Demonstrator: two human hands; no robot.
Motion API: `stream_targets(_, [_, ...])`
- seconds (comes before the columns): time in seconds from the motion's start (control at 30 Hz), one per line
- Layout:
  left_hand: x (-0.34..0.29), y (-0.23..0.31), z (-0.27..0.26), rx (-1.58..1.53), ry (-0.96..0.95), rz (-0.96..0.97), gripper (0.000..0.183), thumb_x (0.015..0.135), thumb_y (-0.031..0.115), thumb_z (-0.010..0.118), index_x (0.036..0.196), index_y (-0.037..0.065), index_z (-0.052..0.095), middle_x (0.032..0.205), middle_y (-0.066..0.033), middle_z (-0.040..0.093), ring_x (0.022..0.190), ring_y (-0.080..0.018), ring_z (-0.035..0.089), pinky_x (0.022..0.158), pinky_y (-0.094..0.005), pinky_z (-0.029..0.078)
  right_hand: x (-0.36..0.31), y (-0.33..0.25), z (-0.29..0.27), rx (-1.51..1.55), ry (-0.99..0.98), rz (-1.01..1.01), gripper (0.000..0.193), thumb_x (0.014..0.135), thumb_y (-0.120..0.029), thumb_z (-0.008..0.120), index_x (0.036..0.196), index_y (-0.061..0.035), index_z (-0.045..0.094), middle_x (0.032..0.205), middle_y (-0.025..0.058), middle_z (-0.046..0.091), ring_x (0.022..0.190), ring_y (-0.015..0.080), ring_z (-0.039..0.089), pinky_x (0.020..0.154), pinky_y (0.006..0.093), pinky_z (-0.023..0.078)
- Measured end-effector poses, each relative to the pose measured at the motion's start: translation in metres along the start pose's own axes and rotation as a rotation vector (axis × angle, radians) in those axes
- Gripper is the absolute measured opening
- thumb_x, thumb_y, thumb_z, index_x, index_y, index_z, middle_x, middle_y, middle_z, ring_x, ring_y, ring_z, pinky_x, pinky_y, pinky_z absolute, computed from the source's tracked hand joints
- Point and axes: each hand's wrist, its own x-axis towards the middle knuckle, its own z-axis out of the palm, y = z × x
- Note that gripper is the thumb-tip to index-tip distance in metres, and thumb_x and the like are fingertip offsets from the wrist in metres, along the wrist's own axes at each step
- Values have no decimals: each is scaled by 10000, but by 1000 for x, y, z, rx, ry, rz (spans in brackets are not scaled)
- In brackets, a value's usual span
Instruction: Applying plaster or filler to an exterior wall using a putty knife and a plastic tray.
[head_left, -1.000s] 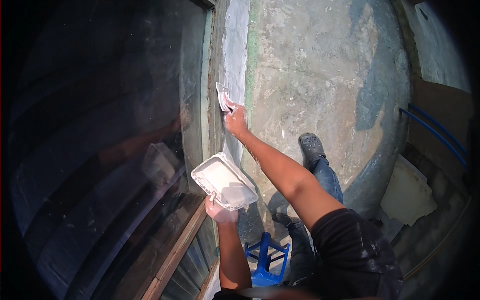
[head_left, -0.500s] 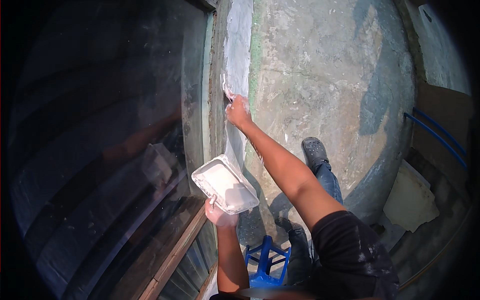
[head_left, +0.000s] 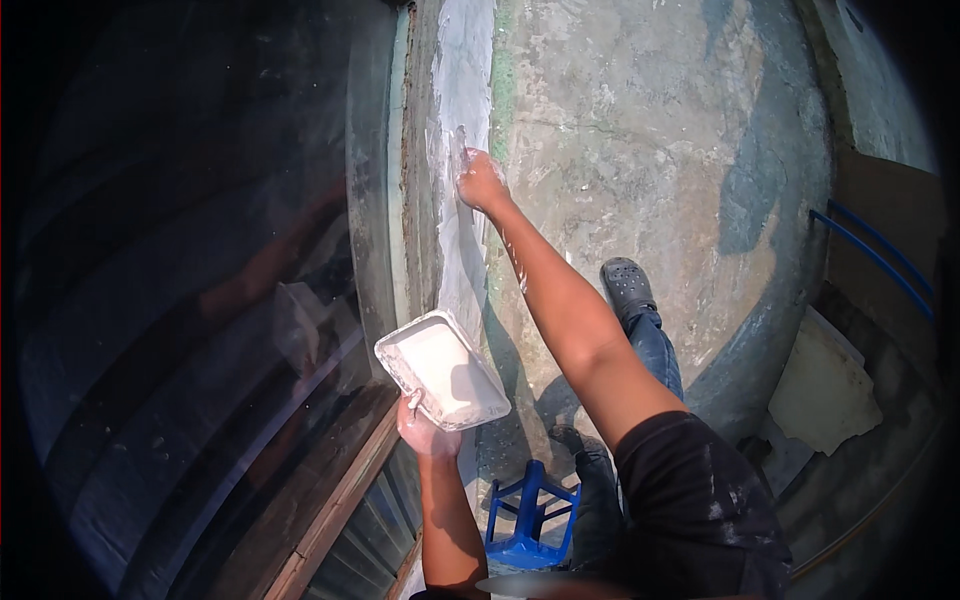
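My left hand [head_left: 428, 432] grips the near left edge of a white rectangular tray [head_left: 490, 390], its thumb over the rim. White paint or paste [head_left: 440, 362] lies in the tray, which is tilted. My right hand [head_left: 482, 182] is stretched far ahead, closed around a small thin tool [head_left: 462, 140] whose kind I cannot make out, mostly hidden by the fingers. The tool is at a long white-coated strip [head_left: 464, 60] that runs beside a worn wooden frame [head_left: 421, 150]. White smears mark both hands and my right forearm.
Dark reflective glass [head_left: 200, 250] fills the left side. A blue plastic stool [head_left: 530, 550] stands close to my legs. My grey clog [head_left: 628, 285] rests on stained concrete [head_left: 620, 180]. At the right are blue bars [head_left: 880, 255] and a broken pale board [head_left: 825, 385].
My right hand has moved farther along the white strip, carrying the tool away from the frame side toward the strip's middle. The tray stays in my left hand; the view has shifted slightly.
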Motion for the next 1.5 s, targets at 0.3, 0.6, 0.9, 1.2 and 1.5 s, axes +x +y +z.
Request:
stream_targets(0.3, [-32, 39, -12, -71, 2, -44, 521, 873, 263, 499, 1297, -37, 530, 1219, -163, 626, 1109, -312, 621, 988, -426, 478, -151, 3, -6, 320, -224, -37, 237, 835, -159, 708, 954, 42, 668, 860, 119, 685, 808, 209, 636, 755, 363, 497])
stream_targets(0.6, [-171, 70, -31, -165, -362, -73, 525, 934, 156, 471, 1434, 10, 405, 1349, -149, 550, 1216, -289, 564, 1056, -411, 438, -344, -123, -198, 722, -166, 74, 186, 876, -139, 726, 953, 27, 691, 896, 59, 704, 792, 118, 622, 737, 301, 488])
stream_targets(0.9, [-335, 94, -112, -96, -641, 22, 457, 975, 171, 451, 1404, 14, 434, 1317, -131, 573, 1207, -248, 571, 1034, -383, 454, -597, -217, -278, 499, 109, -342, 151, 916, -73, 652, 1040, 5, 686, 1018, 113, 717, 935, 177, 668, 835, 315, 504])
stream_targets(1.2, [-426, 150, -180, -64, -692, 61, 393, 1015, 259, 437, 1305, 11, 535, 1200, -121, 654, 1047, -217, 657, 929, -364, 513, -728, -365, -305, -597, -284, -1294, 314, 773, -14, 620, 1038, -133, 738, 1132, 41, 697, 1151, 253, 603, 1052, 405, 431])
stream_targets(1.5, [-465, 160, -192, -109, -924, 59, 409, 1028, 256, 411, 1335, 13, 529, 1252, -133, 629, 1105, -227, 634, 957, -369, 506, -769, -393, -275, -1041, -386, -1673, 275, 782, -168, 622, 1036, -138, 723, 1089, 3, 676, 1176, 206, 574, 1065, 357, 427])
